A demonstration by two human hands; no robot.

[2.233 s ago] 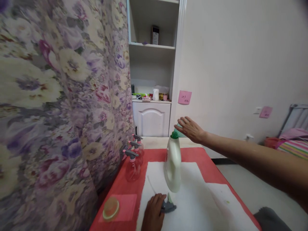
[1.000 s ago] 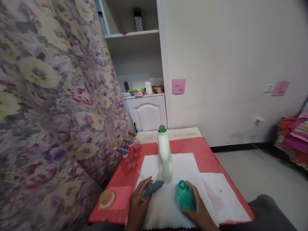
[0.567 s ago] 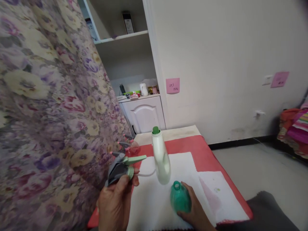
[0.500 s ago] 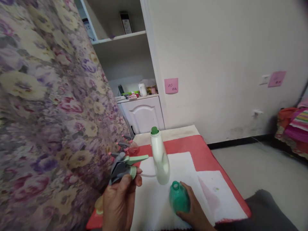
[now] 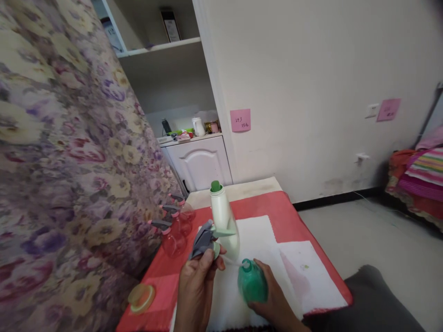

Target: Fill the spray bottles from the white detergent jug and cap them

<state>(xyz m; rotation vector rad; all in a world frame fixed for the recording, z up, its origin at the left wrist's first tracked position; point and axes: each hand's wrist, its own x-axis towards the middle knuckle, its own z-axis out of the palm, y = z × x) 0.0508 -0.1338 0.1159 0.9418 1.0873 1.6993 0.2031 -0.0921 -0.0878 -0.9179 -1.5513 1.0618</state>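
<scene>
My left hand [image 5: 196,288] has the sprayer [image 5: 201,240] pinched at its pale green collar, thumb and fingers parted only by the collar's own width. The lever points to three o'clock, across the front of the jug [image 5: 220,210], and the tube [image 5: 231,261] runs towards four o'clock, its tip at the mouth of the green bottle [image 5: 252,287]. From where I sit I can't tell whether that tip is inside the mouth or just in front of it.

My right hand [image 5: 277,297] is curved widely around the green bottle from four o'clock, thumb low on the near side, fingers round the far side. The bottle is between five and six o'clock in my view, over the white cloth [image 5: 254,230].

Now the count, with the green bottle as clock centre. One jug at eleven, a green piece in its mouth. Three pink spray bottles [image 5: 173,244] in a row at ten, grey-headed. One yellow lid [image 5: 142,299] at nine. One white sheet [image 5: 299,263] at three, on the red cover [image 5: 277,210]. Two pink notes [image 5: 240,121] on the wall, one at twelve, the other between one and two.
</scene>
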